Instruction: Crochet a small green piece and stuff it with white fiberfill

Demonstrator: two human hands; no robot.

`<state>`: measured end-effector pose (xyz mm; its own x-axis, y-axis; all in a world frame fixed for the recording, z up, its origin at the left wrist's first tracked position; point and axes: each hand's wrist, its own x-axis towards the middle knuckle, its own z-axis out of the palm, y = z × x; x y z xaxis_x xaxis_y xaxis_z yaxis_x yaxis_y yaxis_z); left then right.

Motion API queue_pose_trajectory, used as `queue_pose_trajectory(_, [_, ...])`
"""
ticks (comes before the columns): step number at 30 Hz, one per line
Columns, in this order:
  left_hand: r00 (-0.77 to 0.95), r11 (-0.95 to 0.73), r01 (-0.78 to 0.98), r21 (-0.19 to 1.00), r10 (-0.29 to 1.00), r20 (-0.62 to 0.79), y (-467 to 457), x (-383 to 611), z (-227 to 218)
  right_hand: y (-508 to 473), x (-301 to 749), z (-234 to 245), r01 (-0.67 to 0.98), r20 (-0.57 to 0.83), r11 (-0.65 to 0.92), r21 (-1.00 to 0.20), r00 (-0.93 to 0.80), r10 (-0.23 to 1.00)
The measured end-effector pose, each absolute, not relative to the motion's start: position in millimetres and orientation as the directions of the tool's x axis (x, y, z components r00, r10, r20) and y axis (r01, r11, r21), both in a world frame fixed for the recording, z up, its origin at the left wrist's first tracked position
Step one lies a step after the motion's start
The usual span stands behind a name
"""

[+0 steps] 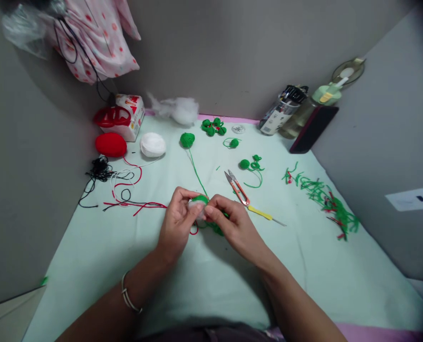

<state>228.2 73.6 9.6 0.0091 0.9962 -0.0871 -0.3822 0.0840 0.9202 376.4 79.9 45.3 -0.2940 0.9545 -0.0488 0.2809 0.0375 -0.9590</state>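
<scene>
Both hands meet over the middle of the pale green cloth (90,266). My left hand (176,223) pinches a small green crocheted piece (199,200) with white stuffing showing in it. My right hand (229,221) has its fingers closed on the same piece from the right side. A green strand runs from the piece back to a green yarn ball (187,139). Red snips (237,187) and a yellow-handled crochet hook (263,213) lie just right of my right hand.
A red yarn ball (110,144), white yarn ball (152,144), loose stuffing (177,110) and a tissue pack (129,114) sit at the back left. Finished green pieces (213,127) lie at the back. Yarn scraps (325,199) are on the right, a bottle (311,109) and can (281,114) behind.
</scene>
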Motion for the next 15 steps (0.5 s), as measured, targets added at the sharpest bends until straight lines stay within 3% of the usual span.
queue_pose_trajectory(5, [-0.019, 0.13, -0.371, 0.92, 0.989, -0.147, 75.0, 227.8, 0.9, 69.9, 367.9, 40.0, 0.475, 0.148, 0.368, -0.8, -0.438, 0.887])
queue_pose_trajectory(7, [-0.028, 0.16, -0.375, 0.913, 0.983, -0.184, 75.6, 229.6, -2.0, 70.4, 365.5, 35.7, 0.521, 0.179, 0.416, -0.745, -0.444, 0.878])
queue_pose_trajectory(11, [-0.004, 0.229, -0.398, 0.888, 0.968, -0.252, 74.5, 233.5, 0.6, 75.8, 365.6, 30.8, 0.531, 0.103, 0.23, -0.815, -0.258, 0.961])
queue_pose_trajectory(15, [0.037, 0.231, -0.452, 0.861, 0.97, -0.241, 71.1, 234.6, 12.2, 80.7, 369.1, 31.9, 0.399, -0.068, -0.015, -0.917, -0.12, 0.99])
